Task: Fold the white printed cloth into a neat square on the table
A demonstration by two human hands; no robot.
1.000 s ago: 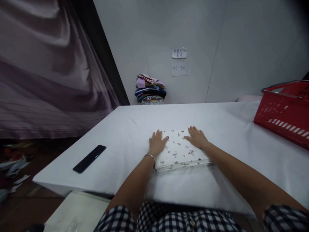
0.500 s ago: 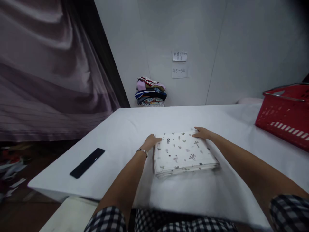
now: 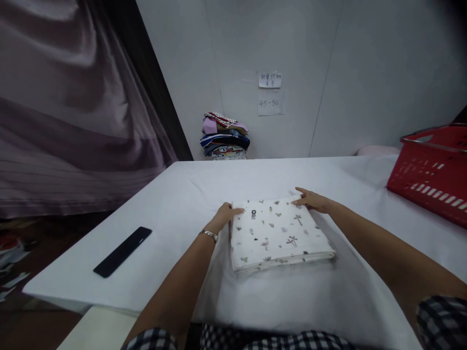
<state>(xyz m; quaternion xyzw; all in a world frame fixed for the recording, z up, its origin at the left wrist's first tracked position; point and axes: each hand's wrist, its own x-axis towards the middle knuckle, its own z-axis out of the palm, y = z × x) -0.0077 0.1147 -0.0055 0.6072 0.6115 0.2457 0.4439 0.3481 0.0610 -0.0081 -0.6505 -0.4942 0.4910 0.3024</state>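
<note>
A folded white cloth (image 3: pixel 275 236) printed with small palms, plants and a flamingo lies on the white-covered table in front of me. It is a neat rectangle of several layers. At its far left corner my left hand (image 3: pixel 224 215) grips the edge, thumb on top and the other fingers mostly hidden behind the side. My right hand (image 3: pixel 310 199) touches the far right corner. Its thumb rests on the cloth, while the index finger stretches out past the edge, apart from the thumb.
A black phone-like slab (image 3: pixel 123 252) lies on the table (image 3: pixel 175 194) at left. To the right stands a red basket (image 3: pixel 434 170) with a metal handle. Behind the table's far edge rises a pile of folded clothes (image 3: pixel 225 137). Paper signs (image 3: pixel 270 103) hang on the wall.
The view has shifted slightly, so the phone-like slab and clothes pile appear farther left. Both hands stay at the cloth's far corners; the right one sits slightly more to the right.
</note>
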